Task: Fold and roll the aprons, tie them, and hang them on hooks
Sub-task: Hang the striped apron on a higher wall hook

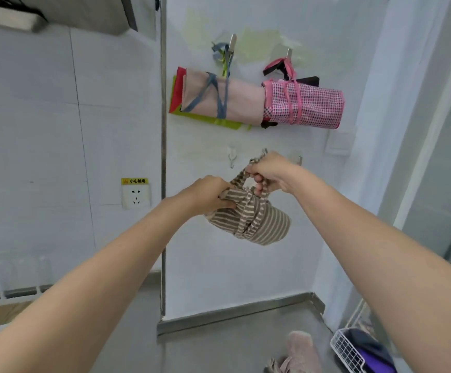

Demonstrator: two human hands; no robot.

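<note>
1. The scene was bright and evenly lit by soft, diffuse light, with no single source in view
2. Shadows were faint; the striped apron roll [248, 222] threw no clear shadow on the white wall [246, 265]
3. The whole frame looked slightly soft, with smeared detail
4. Wide-angle distortion bent the wall corner strip [163, 157] and stretched both forearms at the lower edges
5. The steel counter [232, 343] showed a dull sheen without hard glare

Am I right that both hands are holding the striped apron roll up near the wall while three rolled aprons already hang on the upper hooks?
Not quite: the head view shows two rolled aprons on the upper hooks, not three, a beige roll and a pink checked roll. The rest holds: the left hand and right hand hold the striped roll near the wall.
</note>
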